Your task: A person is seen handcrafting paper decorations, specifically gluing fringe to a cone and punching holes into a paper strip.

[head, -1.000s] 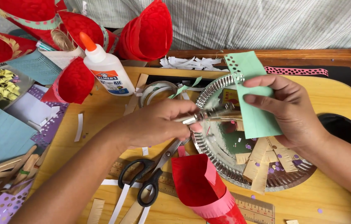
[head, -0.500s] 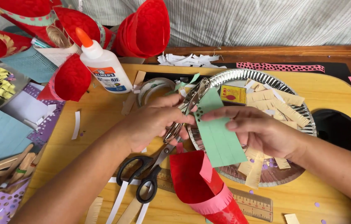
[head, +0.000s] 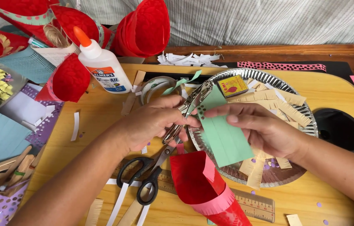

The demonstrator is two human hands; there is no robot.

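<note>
My left hand (head: 149, 121) grips a metal hole punch (head: 187, 109), its jaws closed over the top edge of a green paper strip (head: 223, 136). My right hand (head: 260, 127) holds that strip from the right, above a silver foil plate (head: 298, 109). Small punched holes show near the strip's upper corner. Black-handled scissors (head: 145, 175) lie below my left hand, and a red paper cone (head: 202, 188) with a pink fringed band lies in front.
A white glue bottle (head: 101, 62) with an orange cap stands at the back left among red paper cones (head: 143, 27). The plate holds tan fringed paper strips and a yellow matchbox (head: 232, 86). A tape roll (head: 156, 87), a wooden ruler (head: 254, 205) and wooden sticks (head: 1, 171) lie around.
The green strip came down from upright by the plate's rim to lie flat over the plate. The hole punch now bites its top edge.
</note>
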